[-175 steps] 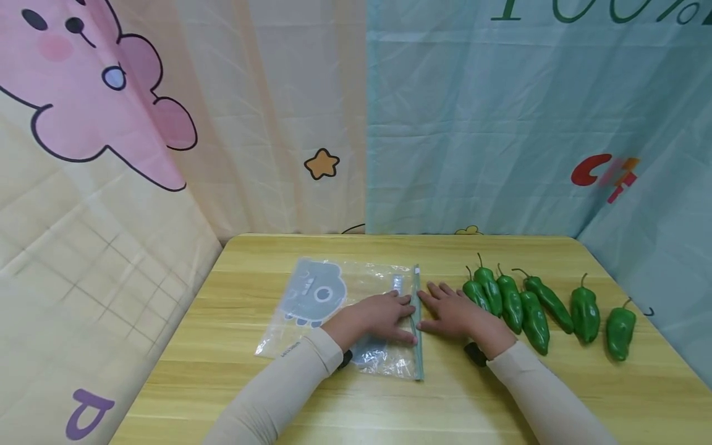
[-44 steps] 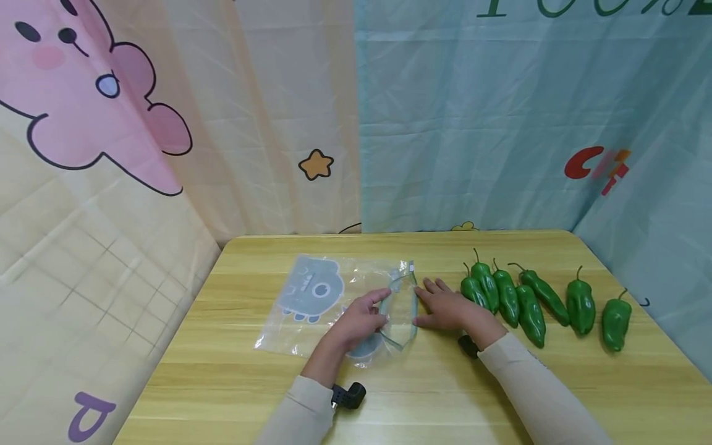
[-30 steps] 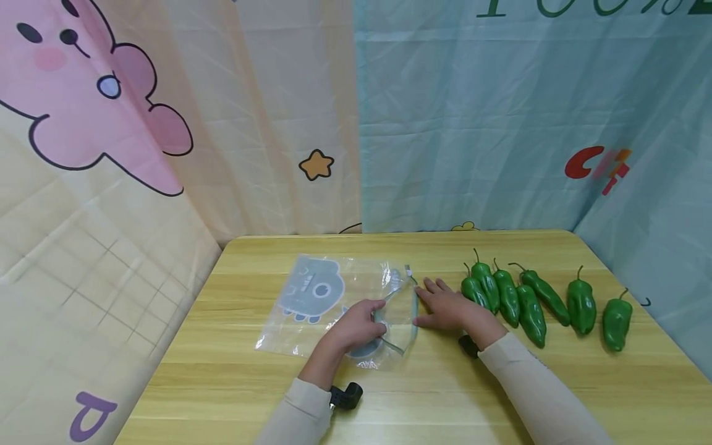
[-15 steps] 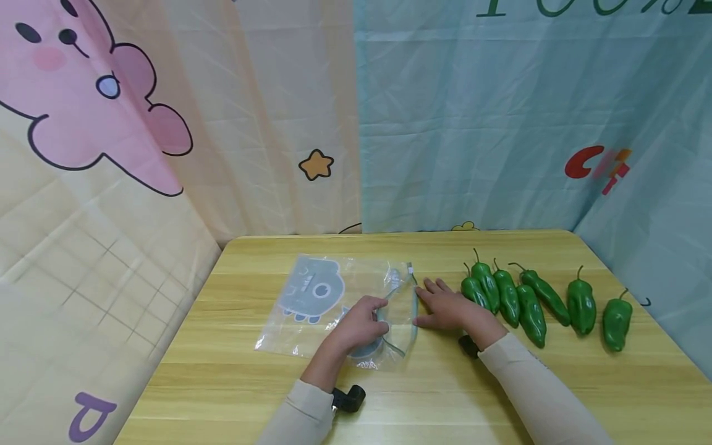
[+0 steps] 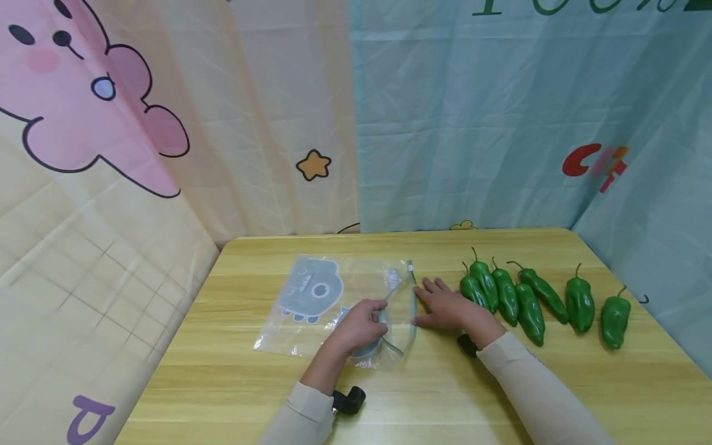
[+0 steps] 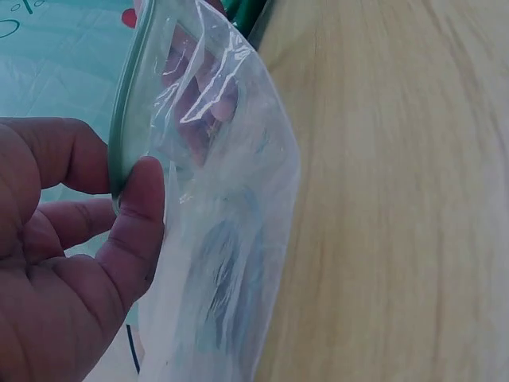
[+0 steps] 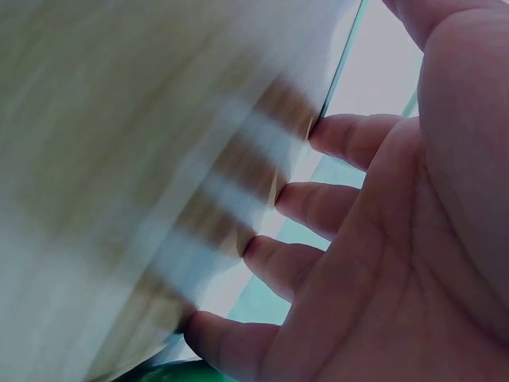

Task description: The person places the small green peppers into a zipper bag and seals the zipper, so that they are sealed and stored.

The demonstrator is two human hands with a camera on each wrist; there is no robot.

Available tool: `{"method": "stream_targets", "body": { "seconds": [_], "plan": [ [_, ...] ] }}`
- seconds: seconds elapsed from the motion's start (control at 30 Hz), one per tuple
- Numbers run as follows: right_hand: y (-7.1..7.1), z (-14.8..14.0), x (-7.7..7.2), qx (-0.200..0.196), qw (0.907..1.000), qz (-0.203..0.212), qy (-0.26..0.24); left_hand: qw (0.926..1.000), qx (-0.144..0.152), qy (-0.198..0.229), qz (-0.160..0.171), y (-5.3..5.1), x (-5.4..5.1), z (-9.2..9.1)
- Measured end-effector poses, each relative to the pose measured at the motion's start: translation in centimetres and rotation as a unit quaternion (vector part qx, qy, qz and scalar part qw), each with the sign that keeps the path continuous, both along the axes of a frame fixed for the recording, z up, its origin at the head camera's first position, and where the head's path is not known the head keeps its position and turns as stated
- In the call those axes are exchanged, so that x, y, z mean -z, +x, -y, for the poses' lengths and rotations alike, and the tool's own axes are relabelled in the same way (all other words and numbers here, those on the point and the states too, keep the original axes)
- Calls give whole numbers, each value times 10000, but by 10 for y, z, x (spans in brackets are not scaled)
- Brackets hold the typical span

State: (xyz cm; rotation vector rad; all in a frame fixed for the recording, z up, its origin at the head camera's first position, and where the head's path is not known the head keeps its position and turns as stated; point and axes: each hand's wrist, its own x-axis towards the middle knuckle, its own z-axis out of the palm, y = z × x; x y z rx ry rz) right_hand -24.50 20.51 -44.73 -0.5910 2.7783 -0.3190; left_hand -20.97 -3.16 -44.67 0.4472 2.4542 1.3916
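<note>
A clear zip bag (image 5: 361, 272) with a grey-blue cartoon print lies flat on the table, its mouth to the right and gaping. My left hand (image 5: 360, 324) pinches the upper zip edge between thumb and fingers, holding it up and back to the left. That green zip edge (image 6: 127, 103) shows between the fingertips in the left wrist view. With fingers spread and fairly straight, my right hand (image 5: 447, 309) rests its fingertips at the lower zip edge (image 5: 414, 309). The right wrist view shows these fingertips (image 7: 298, 199) touching the tabletop by the bag's edge.
Several green peppers (image 5: 506, 295) lie in a cluster right of my right hand. Farther right are two more, one pepper (image 5: 580, 303) and another pepper (image 5: 615, 321). Patterned curtains (image 5: 445, 123) stand behind and beside the wooden table (image 5: 417, 414).
Earlier both hands lay at the flat zip edge. My left hand has since pinched the upper edge and drawn it left, parting the mouth. Over the last second little has moved.
</note>
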Motion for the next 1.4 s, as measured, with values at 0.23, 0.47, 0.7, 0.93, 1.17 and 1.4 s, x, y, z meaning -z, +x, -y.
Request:
{"method": "stream_targets", "body": {
  "seconds": [0.23, 0.47, 0.7, 0.93, 1.17, 1.4],
  "plan": [
    [0, 0, 0, -23, 10000, -54, 17, 9963, -207, 714, 436, 0, 3, 2],
    [0, 0, 0, 11, 10000, -21, 7, 9710, -446, 2044, 1161, -2, 6, 3],
    [1, 2, -1, 54, 10000, 28, -11, 9226, -940, 3358, 1647, -5, 8, 1],
    [1, 2, -2, 42, 9999, 79, -67, 8431, -909, 4973, 1834, -2, 9, -1],
    [0, 2, 1, 30, 9999, 98, -69, 7999, -776, 5674, 1793, -2, 11, -4],
    [1, 1, -2, 9, 10000, 77, -47, 8146, -887, 5489, 1654, -2, 14, -8]
  ]
}}
